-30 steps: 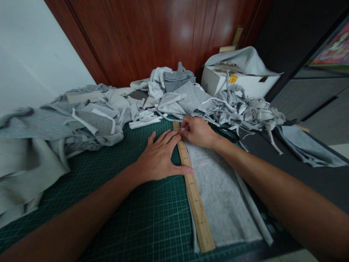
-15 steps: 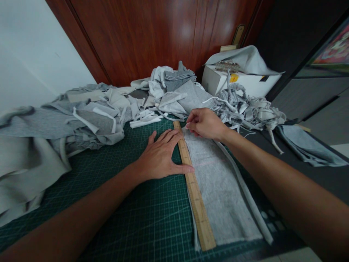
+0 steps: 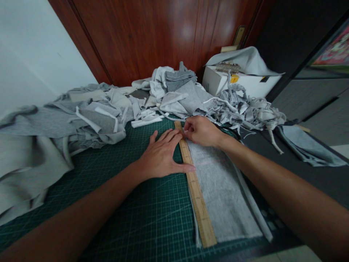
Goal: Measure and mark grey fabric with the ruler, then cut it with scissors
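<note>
The open left hand (image 3: 160,156) presses the ruler (image 3: 200,207), likely to steady it on the cloth (image 3: 227,196) at five o'clock; the right hand (image 3: 203,131) pinches closed by the ruler's eleven-o'clock end, its contents unclear.

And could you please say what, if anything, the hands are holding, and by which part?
The left hand presses the far half of the ruler without gripping it; whatever the right hand pinches is too hidden to tell.
</note>
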A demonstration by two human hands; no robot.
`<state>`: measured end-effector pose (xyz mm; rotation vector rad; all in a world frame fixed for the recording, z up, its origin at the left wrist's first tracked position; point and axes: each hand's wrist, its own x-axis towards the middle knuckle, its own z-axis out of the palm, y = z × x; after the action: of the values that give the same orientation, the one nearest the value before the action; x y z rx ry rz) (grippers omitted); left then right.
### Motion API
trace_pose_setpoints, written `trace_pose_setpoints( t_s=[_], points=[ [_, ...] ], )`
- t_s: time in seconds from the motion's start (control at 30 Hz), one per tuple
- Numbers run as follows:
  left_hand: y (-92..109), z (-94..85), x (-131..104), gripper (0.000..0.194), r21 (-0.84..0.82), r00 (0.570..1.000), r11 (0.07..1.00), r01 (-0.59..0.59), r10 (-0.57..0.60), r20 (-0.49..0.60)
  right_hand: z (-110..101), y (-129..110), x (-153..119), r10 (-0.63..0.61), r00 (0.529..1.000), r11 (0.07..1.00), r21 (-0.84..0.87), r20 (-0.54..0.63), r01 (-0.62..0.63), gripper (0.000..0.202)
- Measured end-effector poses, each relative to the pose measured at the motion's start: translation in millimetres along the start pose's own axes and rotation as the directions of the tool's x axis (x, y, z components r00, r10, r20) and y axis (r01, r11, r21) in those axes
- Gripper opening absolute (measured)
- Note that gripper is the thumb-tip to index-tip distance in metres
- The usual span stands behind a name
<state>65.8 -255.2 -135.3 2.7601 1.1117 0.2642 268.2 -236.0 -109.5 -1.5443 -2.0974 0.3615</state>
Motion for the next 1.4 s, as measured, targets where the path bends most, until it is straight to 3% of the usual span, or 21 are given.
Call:
trace_pose_setpoints(
  t_s=[0.2,0.4,0.6,0.87,1.13,1.4],
  points=[
    [-0.3,1.7,-0.6,0.114,-0.005,1.000,1.000,-0.009,0.009,-0.030,-1.7,-8.9,-16.0,-0.015,1.000,0.999,-0.030,0.014,0.015,0.013],
    [-1.2,1.1,-1.0,0.111,-0.021,0.999,1.000,-0.017,0.017,-0.029,-12.2,-13.0,-31.1,-0.001,0.990,0.997,0.081,0.143,-0.011,0.017],
    [-1.6,1.5,-1.1,0.114,-0.018,0.999,1.000,-0.018,0.017,-0.034,-7.8,0.4,-15.5,0.081,0.997,0.989,0.125,-0.011,-0.079,0.011],
    [-0.4,1.6,-0.4,0.116,-0.010,1.000,1.000,0.003,-0.003,-0.020,7.2,-3.5,-11.1,0.064,0.997,0.998,-0.007,-0.052,-0.064,0.011],
    [-2.0,2.1,-1.2,0.109,-0.019,0.999,0.999,-0.026,0.025,-0.046,4.6,-17.1,-45.0,-0.036,0.999,0.999,-0.022,-0.023,0.035,0.016],
    [-2.1,1.8,-0.6,0.106,-0.023,0.998,0.999,-0.030,0.028,-0.050,2.1,-29.2,-88.7,0.034,0.999,0.996,0.078,0.014,-0.035,0.014]
  ],
)
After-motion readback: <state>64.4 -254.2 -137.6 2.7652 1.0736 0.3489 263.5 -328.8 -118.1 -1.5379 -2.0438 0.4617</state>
